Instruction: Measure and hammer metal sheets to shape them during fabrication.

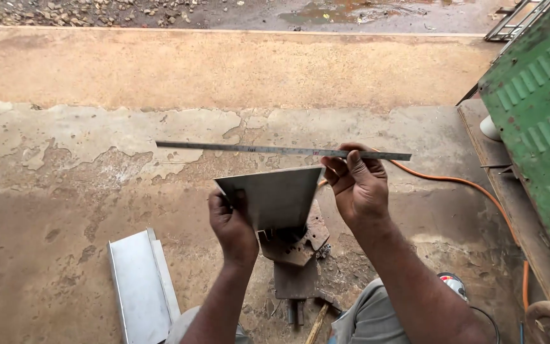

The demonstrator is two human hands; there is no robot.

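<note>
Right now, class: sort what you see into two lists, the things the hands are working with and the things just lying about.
In hand:
left hand holding the tapered sheet-metal piece
right hand holding the long steel ruler

Lying about:
folded metal channel
orange hose
green metal panel
rusty iron block

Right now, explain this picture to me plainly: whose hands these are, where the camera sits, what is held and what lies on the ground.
The single view comes from a camera worn on a person's head, looking down at their own bare hands. The left hand grips a tapered sheet-metal piece by its edge. The right hand holds a long steel ruler level above the piece's top edge. Below sits a rusty metal block on the stained concrete floor. A folded metal channel lies to the left; an orange cable runs right.
</note>
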